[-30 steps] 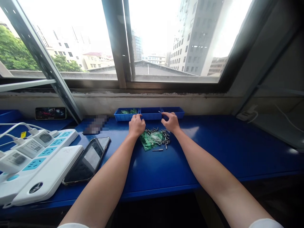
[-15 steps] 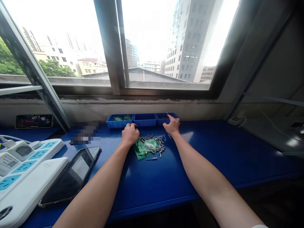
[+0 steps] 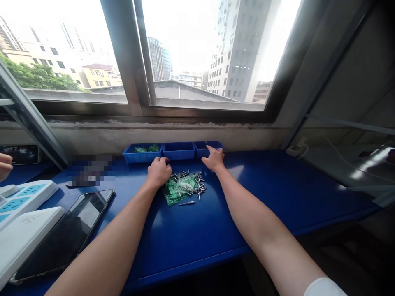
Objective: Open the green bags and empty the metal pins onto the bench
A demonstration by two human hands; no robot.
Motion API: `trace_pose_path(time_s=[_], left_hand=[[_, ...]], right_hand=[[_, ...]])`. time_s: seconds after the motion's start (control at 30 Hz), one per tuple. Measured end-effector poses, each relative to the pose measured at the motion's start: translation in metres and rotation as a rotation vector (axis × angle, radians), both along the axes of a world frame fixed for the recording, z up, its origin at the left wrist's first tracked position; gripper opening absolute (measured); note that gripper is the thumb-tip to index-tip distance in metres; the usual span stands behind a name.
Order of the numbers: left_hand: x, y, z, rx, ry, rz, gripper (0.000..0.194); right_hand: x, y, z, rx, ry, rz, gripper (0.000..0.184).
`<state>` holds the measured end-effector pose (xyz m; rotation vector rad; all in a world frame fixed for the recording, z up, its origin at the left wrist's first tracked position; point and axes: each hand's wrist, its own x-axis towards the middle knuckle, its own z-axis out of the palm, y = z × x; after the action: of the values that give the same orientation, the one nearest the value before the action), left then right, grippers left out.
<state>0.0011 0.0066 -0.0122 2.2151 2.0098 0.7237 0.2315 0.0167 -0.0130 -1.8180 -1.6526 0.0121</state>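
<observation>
Thin metal pins (image 3: 200, 187) lie scattered over and around green plastic bags (image 3: 174, 192) near the middle of the blue worktop (image 3: 191, 234), with a single pin (image 3: 187, 203) lying apart on the near side. The left hand (image 3: 159, 172) is half-curled at the left edge of the pile; whether its fingers grip anything cannot be told. The right hand (image 3: 214, 158) reaches to the right blue bin (image 3: 202, 152), thumb and forefinger apart; a thin sliver shows at the forefinger's tip, but whether it is gripped is unclear. Small dark pieces are inside that bin. Beside it is the middle blue bin (image 3: 179, 153), then the left blue bin (image 3: 143, 157), holding green packets (image 3: 148, 148). To the left lie a pixelated dark object (image 3: 91, 170), a smartphone (image 3: 66, 234), a white power bank (image 3: 27, 238) and a power strip (image 3: 33, 195). Another person's fingers (image 3: 5, 163) enter at the left edge, near an upright phone (image 3: 26, 155).
</observation>
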Motion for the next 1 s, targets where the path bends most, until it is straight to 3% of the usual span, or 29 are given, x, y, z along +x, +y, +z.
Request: trace_pose_path(time_s=[0.37, 0.83, 0.93, 1.0], left_hand=[[0.004, 0.004, -0.002, 0.006, 0.036, -0.024, 0.041], [0.007, 0.001, -0.006, -0.007, 0.097, -0.185, 0.056], [0.009, -0.005, -0.002, 0.000, 0.074, -0.355, 0.058], [0.011, -0.009, -0.001, -0.010, 0.084, -0.442, 0.058]], right_hand=[[-0.001, 0.000, -0.002, -0.038, -0.090, 0.052, 0.071], [-0.003, 0.000, -0.003, -0.051, -0.032, 0.019, 0.075], [-0.010, -0.005, -0.002, 0.078, -0.016, 0.064, 0.059], [-0.014, -0.011, -0.001, 0.109, -0.011, 0.195, 0.039]])
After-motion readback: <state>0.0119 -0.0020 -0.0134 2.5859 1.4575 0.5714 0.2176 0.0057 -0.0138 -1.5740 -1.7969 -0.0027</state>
